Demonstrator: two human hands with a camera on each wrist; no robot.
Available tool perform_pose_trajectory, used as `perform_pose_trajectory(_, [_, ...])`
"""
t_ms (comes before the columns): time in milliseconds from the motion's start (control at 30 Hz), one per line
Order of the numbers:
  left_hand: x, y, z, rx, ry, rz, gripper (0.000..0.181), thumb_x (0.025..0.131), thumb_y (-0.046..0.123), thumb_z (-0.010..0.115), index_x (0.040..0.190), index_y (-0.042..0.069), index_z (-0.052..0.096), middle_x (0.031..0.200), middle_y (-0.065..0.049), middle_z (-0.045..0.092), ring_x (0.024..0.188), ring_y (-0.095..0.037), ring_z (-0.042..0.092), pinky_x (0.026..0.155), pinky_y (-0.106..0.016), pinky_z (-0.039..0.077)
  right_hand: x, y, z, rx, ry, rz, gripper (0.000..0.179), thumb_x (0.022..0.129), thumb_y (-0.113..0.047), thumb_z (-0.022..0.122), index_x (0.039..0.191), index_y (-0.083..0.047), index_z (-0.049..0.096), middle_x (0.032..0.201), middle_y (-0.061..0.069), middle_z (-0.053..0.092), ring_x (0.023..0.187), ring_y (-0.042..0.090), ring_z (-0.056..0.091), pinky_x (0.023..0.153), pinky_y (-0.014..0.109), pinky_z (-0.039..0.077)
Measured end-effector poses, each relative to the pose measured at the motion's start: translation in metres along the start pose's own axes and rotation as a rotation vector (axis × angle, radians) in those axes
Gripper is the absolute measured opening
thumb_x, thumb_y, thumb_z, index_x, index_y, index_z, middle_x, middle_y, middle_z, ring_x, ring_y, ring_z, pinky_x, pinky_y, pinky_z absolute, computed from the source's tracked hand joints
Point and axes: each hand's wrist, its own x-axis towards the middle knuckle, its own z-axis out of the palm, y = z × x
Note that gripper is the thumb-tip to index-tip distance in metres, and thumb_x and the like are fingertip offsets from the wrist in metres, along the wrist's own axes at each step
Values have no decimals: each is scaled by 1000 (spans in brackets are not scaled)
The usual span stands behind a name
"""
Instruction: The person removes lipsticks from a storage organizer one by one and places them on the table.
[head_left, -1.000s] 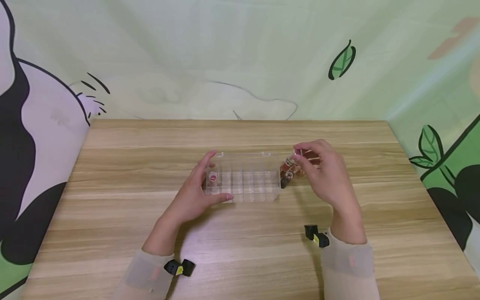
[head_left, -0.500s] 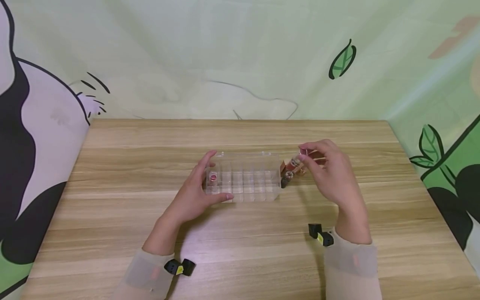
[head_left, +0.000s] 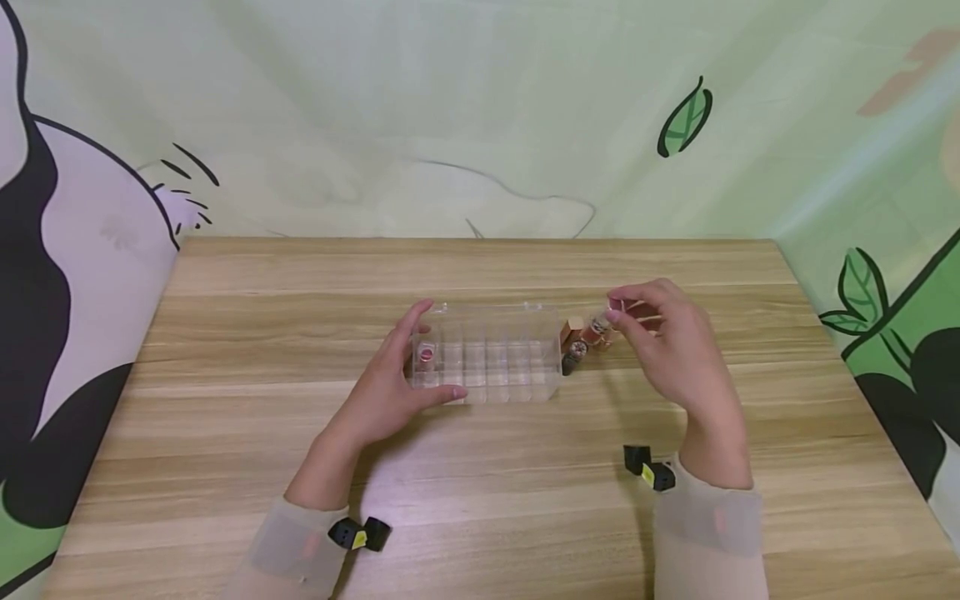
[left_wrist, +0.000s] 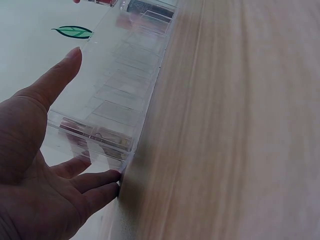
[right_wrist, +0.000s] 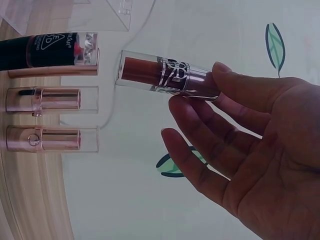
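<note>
My left hand (head_left: 390, 379) grips the left end of a clear compartment box (head_left: 498, 367), thumb along the front wall and fingers round the side and back. One lipstick (head_left: 426, 355) stands in the box's leftmost compartment. To the right of the box, my right hand (head_left: 671, 346) pinches a lipstick (right_wrist: 170, 77) with a clear end, a reddish-brown body and a silver lettered band, between thumb and fingertips. It is raised above the standing lipsticks. These are a black one (right_wrist: 45, 50) with white lettering and two rose-gold ones with clear tops, the nearer rose-gold lipstick (right_wrist: 55, 140) bearing a ring mark.
A copper-coloured block-like tube (head_left: 572, 327) stands close by the box's right end, behind the black lipstick. Everything sits on a wood-grain table (head_left: 480, 500). A printed cloth backdrop (head_left: 375, 108) rises behind the far table edge.
My right hand has drawn a little to the right with its lipstick, uncovering more of the copper tube and the standing lipsticks. The left hand and the box have stayed put.
</note>
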Motion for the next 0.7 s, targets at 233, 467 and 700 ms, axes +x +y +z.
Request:
perform_pose_trajectory(233, [0, 1, 0, 1, -1, -4, 120, 78, 38, 98, 165, 55, 17, 159, -10, 44, 149, -44, 45, 122, -63, 36, 0, 2, -4, -21, -10, 17, 22, 104, -8, 70, 124, 0, 74, 118, 14, 70, 108, 33, 71, 83, 13, 48])
perform_pose_trajectory(467, [0, 1, 0, 2, -4, -7, 120, 78, 39, 98, 165, 55, 17, 159, -10, 43, 149, -44, 44, 122, -63, 36, -1, 3, -5, -37, -27, 30, 22, 105, -10, 70, 124, -1, 75, 117, 14, 70, 108, 32, 70, 86, 24, 53])
perform_pose_trajectory(700, [0, 1, 0, -1, -6, -5, 120, 79, 38, 98, 165, 56, 17, 159, -11, 43, 149, -45, 44, 122, -63, 36, -1, 4, -6, -30, -50, 40, 20, 105, -9, 69, 122, 1, 74, 116, 15, 69, 107, 33, 69, 90, 49, 57])
